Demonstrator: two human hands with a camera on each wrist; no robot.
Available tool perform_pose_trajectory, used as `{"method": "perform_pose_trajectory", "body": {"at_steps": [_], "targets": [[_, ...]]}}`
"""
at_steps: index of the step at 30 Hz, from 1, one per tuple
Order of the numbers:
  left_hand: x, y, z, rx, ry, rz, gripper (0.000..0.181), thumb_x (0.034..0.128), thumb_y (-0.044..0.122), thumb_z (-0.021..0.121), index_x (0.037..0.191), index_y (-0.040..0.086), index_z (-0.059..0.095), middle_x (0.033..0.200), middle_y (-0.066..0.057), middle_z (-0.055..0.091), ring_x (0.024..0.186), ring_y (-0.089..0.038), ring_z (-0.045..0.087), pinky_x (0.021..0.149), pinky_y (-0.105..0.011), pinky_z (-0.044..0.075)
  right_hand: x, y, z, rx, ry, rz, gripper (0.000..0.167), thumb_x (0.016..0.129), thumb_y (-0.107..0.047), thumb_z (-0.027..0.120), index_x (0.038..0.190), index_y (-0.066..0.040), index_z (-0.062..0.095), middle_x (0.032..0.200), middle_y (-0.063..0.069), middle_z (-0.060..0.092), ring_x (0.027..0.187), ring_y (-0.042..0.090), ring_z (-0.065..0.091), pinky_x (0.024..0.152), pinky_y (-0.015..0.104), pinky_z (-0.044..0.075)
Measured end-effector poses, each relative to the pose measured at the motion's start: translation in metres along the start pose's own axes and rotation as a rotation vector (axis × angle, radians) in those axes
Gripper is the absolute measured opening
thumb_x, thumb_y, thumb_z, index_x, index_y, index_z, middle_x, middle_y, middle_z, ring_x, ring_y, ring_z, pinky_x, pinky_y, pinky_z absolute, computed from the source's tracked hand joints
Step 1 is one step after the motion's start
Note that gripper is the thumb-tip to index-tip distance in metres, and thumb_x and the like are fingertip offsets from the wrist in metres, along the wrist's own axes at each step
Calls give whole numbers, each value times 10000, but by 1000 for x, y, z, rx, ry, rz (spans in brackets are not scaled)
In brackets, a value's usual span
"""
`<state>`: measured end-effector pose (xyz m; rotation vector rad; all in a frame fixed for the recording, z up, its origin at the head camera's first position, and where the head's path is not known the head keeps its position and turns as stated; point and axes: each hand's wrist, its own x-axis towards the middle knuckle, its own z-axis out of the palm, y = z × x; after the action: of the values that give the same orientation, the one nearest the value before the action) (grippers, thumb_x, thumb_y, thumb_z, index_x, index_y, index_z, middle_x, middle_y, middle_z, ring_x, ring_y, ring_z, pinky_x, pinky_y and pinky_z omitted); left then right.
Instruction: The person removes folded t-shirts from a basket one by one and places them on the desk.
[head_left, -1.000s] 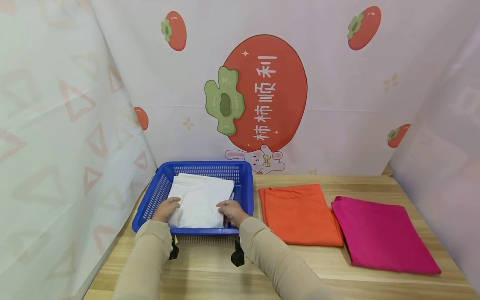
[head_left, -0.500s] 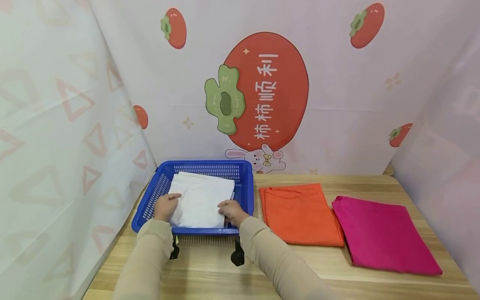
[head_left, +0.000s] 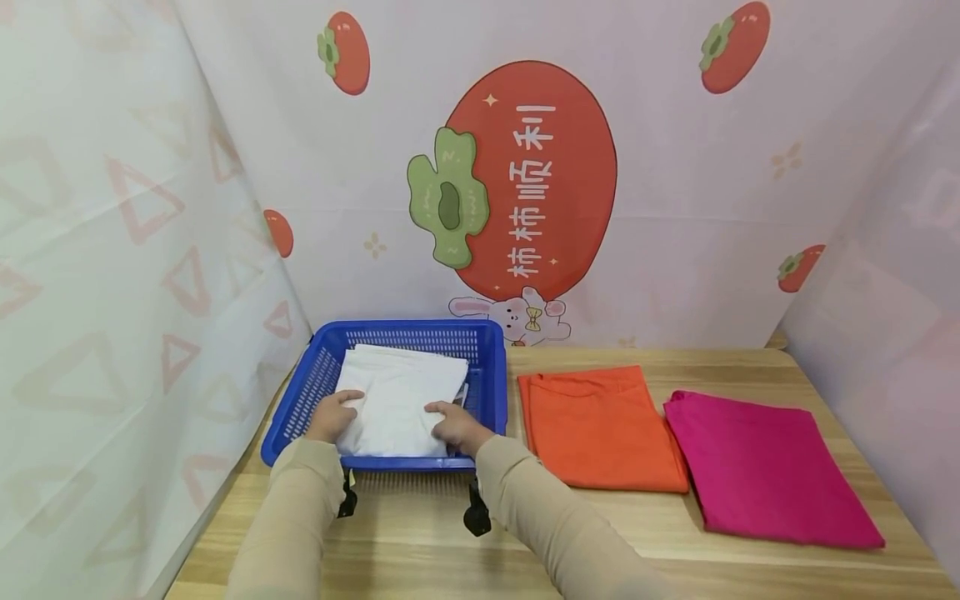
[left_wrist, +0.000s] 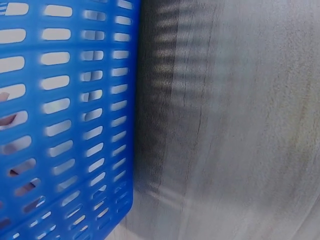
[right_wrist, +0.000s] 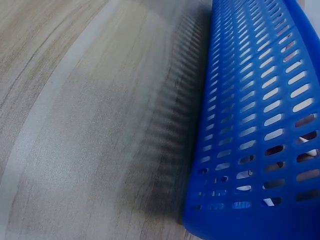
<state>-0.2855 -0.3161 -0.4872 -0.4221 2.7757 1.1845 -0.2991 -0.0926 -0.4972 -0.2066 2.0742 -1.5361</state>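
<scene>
A folded white cloth lies in a blue plastic basket on the left of the table in the head view. My left hand grips the cloth's left edge, thumb on top. At the opposite edge, my right hand holds the cloth near its front right corner. Fingers under the edges are partly hidden. Through the slots of the basket wall in the left wrist view, bits of fingers and white show. The right wrist view has the slotted basket wall too, with both hands' grips mostly out of sight.
Right of the basket lies a folded orange T-shirt, its neckline showing. Farther right is a folded magenta cloth, touching or nearly touching it. Everything rests on a wooden table. Printed white curtains close off the back and sides.
My left hand shifted up over the cloth's left edge, then came back down to grip it. The right hand has slid slightly left onto the cloth. The basket has hardly moved.
</scene>
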Motion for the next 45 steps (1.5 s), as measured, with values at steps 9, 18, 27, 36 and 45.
{"method": "perform_pose_trajectory", "body": {"at_steps": [9, 18, 27, 36, 45], "targets": [[-2, 4, -2, -49, -57, -70, 475, 747, 15, 413, 1217, -55, 416, 1242, -286, 352, 957, -342, 380, 714, -396, 360, -17, -15, -3, -26, 90, 33, 374, 784, 0, 484, 1155, 47, 471, 1095, 198, 484, 820, 255, 501, 675, 356, 428], [0, -1, 0, -93, -129, -109, 491, 771, 37, 431, 1248, -60, 366, 1311, -290, 248, 1192, -407, 213, 931, -504, 232, -17, -15, -1, -46, 171, 110, 441, 770, -74, 543, 1161, 89, 423, 1091, 227, 463, 985, 340, 446, 796, 439, 386], [2, -4, 0, -35, -3, -50, 414, 770, 57, 419, 1168, -20, 507, 1263, -266, 361, 1011, -339, 378, 771, -426, 353, 34, 33, 3, -154, 217, -75, 387, 758, -103, 536, 1131, -4, 513, 1114, 139, 506, 982, 253, 477, 736, 357, 420], [6, -8, 0, -68, -10, -34, 389, 783, 69, 436, 1153, -32, 502, 1250, -272, 366, 1030, -368, 383, 790, -434, 362, -15, -17, 0, 37, 151, 59, 415, 779, -18, 494, 1183, 64, 445, 1181, 227, 435, 1077, 375, 401, 825, 455, 375], [1, 0, 1, -111, -126, -85, 449, 804, 124, 446, 1211, -63, 405, 1253, -285, 341, 1136, -406, 310, 910, -483, 275, -6, -13, -9, 83, 43, 62, 405, 807, -24, 470, 1211, -31, 481, 1229, 178, 418, 1013, 319, 450, 773, 428, 402]]}}
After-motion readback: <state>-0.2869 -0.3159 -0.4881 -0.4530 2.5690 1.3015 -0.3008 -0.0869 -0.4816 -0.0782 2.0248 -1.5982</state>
